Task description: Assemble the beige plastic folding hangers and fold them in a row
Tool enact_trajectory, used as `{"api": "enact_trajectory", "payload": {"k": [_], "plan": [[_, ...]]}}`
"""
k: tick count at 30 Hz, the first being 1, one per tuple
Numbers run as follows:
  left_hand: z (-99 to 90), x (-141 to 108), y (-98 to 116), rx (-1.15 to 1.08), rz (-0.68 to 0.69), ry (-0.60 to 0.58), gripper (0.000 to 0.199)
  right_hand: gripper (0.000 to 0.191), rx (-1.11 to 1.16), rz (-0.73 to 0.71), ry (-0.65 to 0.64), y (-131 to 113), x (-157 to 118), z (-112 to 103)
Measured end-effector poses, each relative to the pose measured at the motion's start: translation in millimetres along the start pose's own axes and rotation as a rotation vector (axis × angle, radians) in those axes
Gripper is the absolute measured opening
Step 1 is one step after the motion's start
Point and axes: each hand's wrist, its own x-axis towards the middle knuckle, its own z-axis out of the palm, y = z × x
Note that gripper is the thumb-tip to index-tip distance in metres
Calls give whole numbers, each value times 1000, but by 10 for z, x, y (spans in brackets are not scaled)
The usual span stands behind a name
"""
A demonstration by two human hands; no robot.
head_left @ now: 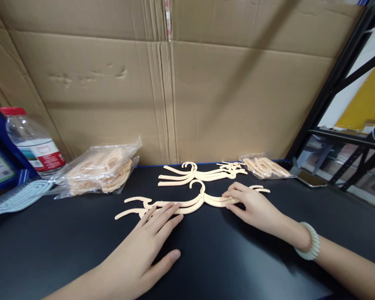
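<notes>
Two cream plastic hangers [187, 208] lie close together on the black tabletop, hooks toward the back. My left hand [150, 241] rests with its fingers stretched out on their left arms; the fingertips cover part of them and the thumb sticks out to the side. With thumb and fingers, my right hand [253, 204] grips the right arm of the hangers and hides part of it. Just behind lie more cream hangers [203, 174], with small cream pieces [233, 168] at their right end.
At the left, a clear bag of cream parts [96, 171] stands near a red-capped bottle [34, 141] and a pale blue hairbrush [21, 196]. A smaller bag [265, 166] and a phone [309, 179] lie at the back right. Cardboard [237, 91] walls off the rear.
</notes>
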Motion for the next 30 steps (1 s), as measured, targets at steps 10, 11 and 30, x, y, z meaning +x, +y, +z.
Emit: {"api": "enact_trajectory", "payload": {"k": [10, 11, 30], "plan": [[-61, 13, 33, -86, 102, -23, 48, 22, 14, -5, 4, 10, 2, 9], [-71, 17, 37, -107, 119, -34, 49, 22, 15, -6, 5, 12, 1, 10], [-105, 27, 45, -195, 128, -95, 45, 21, 28, 16, -14, -13, 1, -7]]}}
